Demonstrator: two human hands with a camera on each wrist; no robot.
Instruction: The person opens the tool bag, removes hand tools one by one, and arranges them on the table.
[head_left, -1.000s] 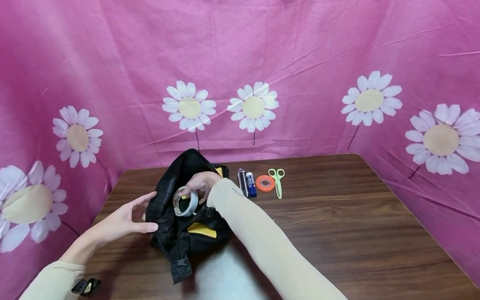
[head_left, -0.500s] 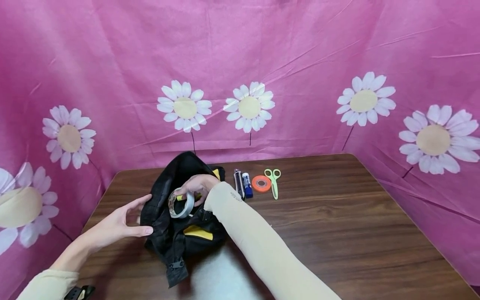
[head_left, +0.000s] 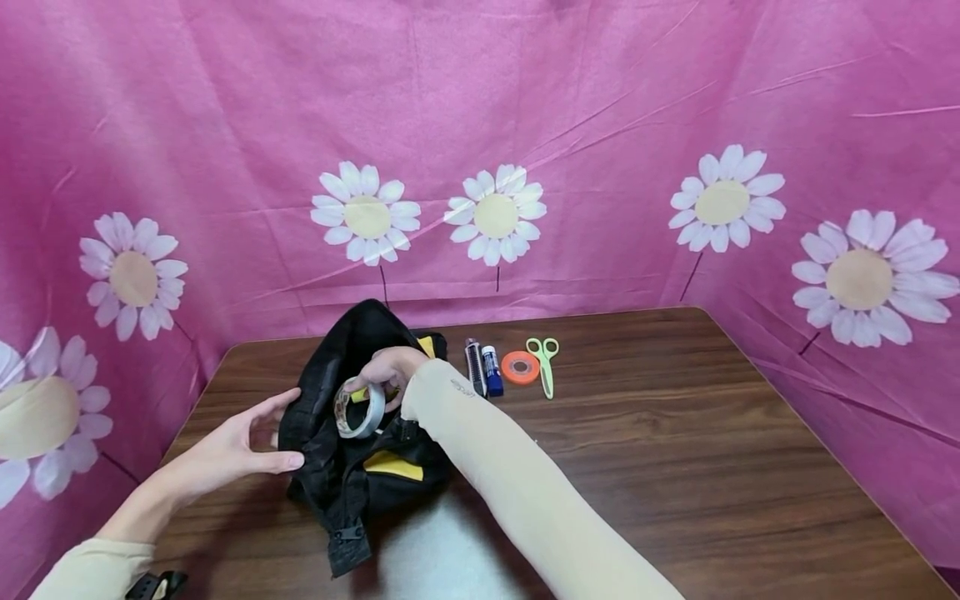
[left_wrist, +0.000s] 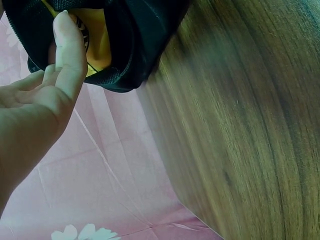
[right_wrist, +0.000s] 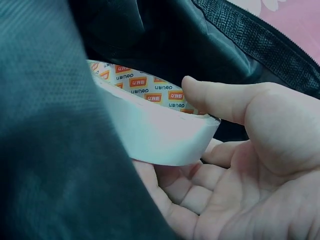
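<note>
A black bag with yellow patches (head_left: 311, 417) lies with its mouth gaping on the wooden table. My right hand (head_left: 393, 367) reaches into that mouth and grips a roll of white tape (head_left: 375, 410). The right wrist view shows the thumb at the tape roll's (right_wrist: 160, 132) inner rim and the other fingers curled beneath it; dark cloth covers its left end. At the bag's left side, my left hand (head_left: 217, 454) holds the edge with thumb and fingers spread around it. In the left wrist view one digit lies over a yellow panel (left_wrist: 99, 37) of the bag.
Right of the bag, a dark slim item (head_left: 475, 367), a blue glue stick (head_left: 492, 372), an orange disc-shaped roll (head_left: 519, 367) and green scissors (head_left: 546, 367) lie in a row on the table (head_left: 675, 433). Pink flowered cloth (head_left: 600, 125) hangs behind and at both sides.
The whole scene shifts slightly left in the head view. The right hand stays in the bag with the tape roll, and the left hand keeps its place at the bag's edge.
</note>
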